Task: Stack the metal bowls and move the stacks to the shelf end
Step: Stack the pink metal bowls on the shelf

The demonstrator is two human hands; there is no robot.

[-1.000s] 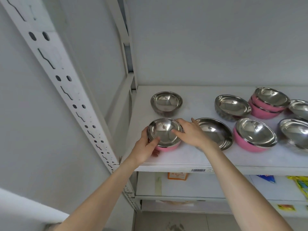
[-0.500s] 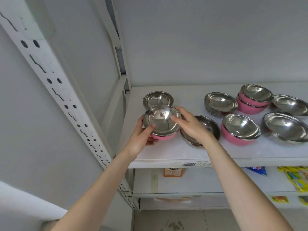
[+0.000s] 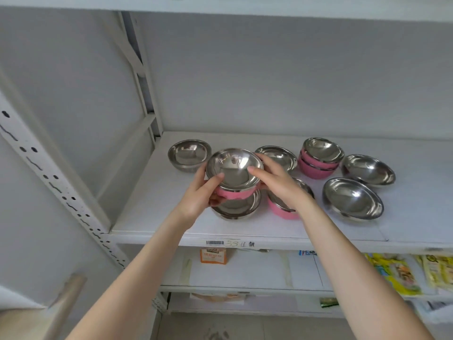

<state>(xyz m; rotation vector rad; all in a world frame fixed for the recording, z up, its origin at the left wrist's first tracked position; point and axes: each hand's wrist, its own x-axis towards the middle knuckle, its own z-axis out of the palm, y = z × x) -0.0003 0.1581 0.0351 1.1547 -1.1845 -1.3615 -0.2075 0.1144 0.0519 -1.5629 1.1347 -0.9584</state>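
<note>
Both hands hold a pink-sided metal bowl (image 3: 234,171) lifted above the white shelf (image 3: 152,217). My left hand (image 3: 199,196) grips its left rim and underside, my right hand (image 3: 274,181) its right rim. Under the lifted bowl a plain steel bowl (image 3: 239,208) rests on the shelf. To its right stands another pink bowl (image 3: 282,211), partly hidden by my right wrist. A steel bowl (image 3: 188,154) sits at the back left. Further right are a steel bowl (image 3: 278,155), a pink stack of two (image 3: 318,158) and two wide steel bowls (image 3: 353,198) (image 3: 369,169).
A perforated white upright (image 3: 61,192) and the shelf's side frame (image 3: 144,87) close off the left end. Another shelf board (image 3: 220,6) runs overhead. Lower shelves hold an orange box (image 3: 212,255) and yellow packets (image 3: 397,273). Bare shelf surface lies at the front left.
Both hands have lifted the pink bowl off the shelf and carried it rightwards, over the plain steel bowl. The camera has tilted up and right.
</note>
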